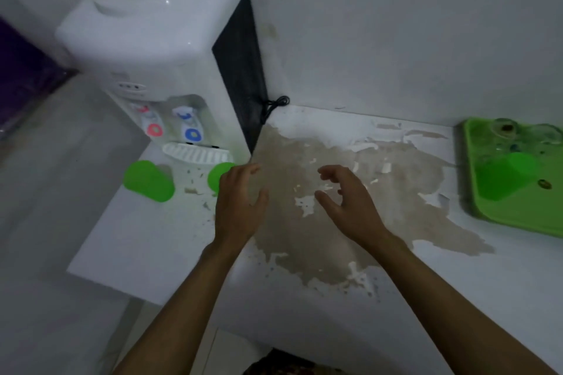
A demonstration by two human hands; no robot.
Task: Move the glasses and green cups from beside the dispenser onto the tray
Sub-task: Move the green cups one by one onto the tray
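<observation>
Two green cups stand upside down on the counter in front of the white water dispenser [158, 49]: one [147, 181] at the left, the other [217, 175] partly hidden behind my left hand [237, 207]. My left hand is open, fingers apart, just right of that second cup. Over the worn middle of the counter, my right hand [347, 201] is open and curled around nothing. At the right edge lies the green tray [518, 219] with an upturned green cup [505, 176] and clear glasses [505, 131] on it.
The counter [304, 298] has a large brown patch of peeled paint in its middle. Its left edge drops to the floor beside the cups. A black cable [272, 105] hangs behind the dispenser against the wall.
</observation>
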